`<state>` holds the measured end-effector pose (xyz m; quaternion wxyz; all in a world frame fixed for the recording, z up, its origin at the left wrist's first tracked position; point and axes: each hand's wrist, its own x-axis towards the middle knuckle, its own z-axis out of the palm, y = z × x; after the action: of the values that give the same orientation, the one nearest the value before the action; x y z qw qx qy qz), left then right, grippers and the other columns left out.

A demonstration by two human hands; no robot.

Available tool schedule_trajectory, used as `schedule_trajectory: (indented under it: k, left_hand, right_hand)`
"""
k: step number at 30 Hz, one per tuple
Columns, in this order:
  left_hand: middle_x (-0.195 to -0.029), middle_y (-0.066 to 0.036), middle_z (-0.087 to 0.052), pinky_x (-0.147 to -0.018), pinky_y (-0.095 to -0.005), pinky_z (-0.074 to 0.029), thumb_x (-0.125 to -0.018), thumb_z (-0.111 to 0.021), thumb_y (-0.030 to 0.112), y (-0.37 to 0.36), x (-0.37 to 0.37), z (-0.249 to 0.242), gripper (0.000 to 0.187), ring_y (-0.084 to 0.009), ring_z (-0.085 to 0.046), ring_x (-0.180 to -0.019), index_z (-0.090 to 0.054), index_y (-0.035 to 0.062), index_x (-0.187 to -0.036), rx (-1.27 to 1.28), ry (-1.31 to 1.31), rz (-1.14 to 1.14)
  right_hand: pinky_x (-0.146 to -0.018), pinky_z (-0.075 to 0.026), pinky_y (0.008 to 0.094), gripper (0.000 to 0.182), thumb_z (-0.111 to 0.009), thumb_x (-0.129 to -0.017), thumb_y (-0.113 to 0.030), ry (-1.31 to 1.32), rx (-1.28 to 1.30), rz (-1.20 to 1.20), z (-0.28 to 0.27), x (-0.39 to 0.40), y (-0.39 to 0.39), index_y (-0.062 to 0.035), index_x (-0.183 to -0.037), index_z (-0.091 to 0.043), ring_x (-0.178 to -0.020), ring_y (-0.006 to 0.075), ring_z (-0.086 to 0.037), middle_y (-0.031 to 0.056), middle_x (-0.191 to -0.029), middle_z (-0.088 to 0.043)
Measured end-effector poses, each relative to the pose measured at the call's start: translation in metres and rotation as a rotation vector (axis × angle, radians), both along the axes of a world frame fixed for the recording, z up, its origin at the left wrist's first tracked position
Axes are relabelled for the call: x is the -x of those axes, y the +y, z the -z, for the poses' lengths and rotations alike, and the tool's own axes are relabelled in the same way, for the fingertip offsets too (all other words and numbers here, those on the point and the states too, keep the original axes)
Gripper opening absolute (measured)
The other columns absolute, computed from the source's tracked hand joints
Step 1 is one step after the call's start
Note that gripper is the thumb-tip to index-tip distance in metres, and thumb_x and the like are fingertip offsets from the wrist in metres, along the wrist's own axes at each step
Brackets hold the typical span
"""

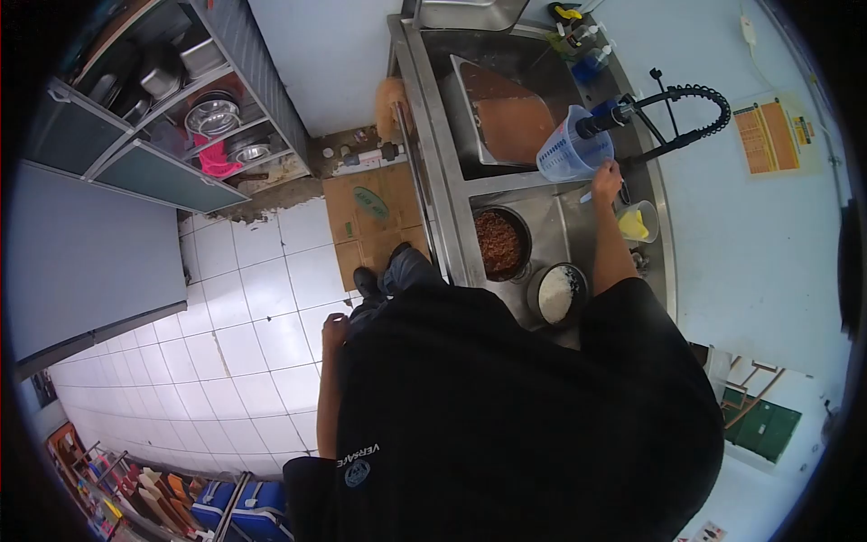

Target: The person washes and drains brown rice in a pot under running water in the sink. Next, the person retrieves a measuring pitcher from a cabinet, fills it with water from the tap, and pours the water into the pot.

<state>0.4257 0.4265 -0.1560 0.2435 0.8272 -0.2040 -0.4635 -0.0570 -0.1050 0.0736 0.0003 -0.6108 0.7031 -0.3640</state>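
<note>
In the head view my right hand [608,182] is closed at the handle side of a clear plastic measuring jug [562,154] with blue markings. The black head of a spring spray tap [607,119] reaches into the jug's mouth. Below the jug in the sink stand a dark pot of reddish-brown grains [498,242] and a dark pot of white grains [555,294]. A clear container with something yellow [638,222] is close by my right wrist. My left hand [335,330] hangs low beside my leg, fingers loosely bent, with nothing seen in it.
The other basin holds a deep metal pan [462,81] with brownish liquid. Bottles [591,63] line the wall side of the sink. Flattened cardboard [348,217] lies on the tiled floor by my feet. A cabinet with metal bowls [213,116] is at upper left.
</note>
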Motion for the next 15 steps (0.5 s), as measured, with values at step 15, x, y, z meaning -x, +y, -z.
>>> schedule_trajectory:
  k: [15]
  left_hand:
    - [-0.093,-0.015,-0.071,-0.074,-0.0329,-0.051,-0.089,-0.058,0.026,0.000,0.005,-0.008,0.035,-0.0210,-0.066,-0.083,-0.064,-0.0020,-0.110,-0.036,0.067,-0.029]
  right_hand:
    - [-0.052,-0.046,0.0437,0.029,-0.056,-0.083,-0.026,-0.066,-0.405,-0.200,0.043,0.075,-0.065,-0.0006,-0.070,-0.057,-0.057,0.0337,-0.060,0.0185,-0.062,-0.057]
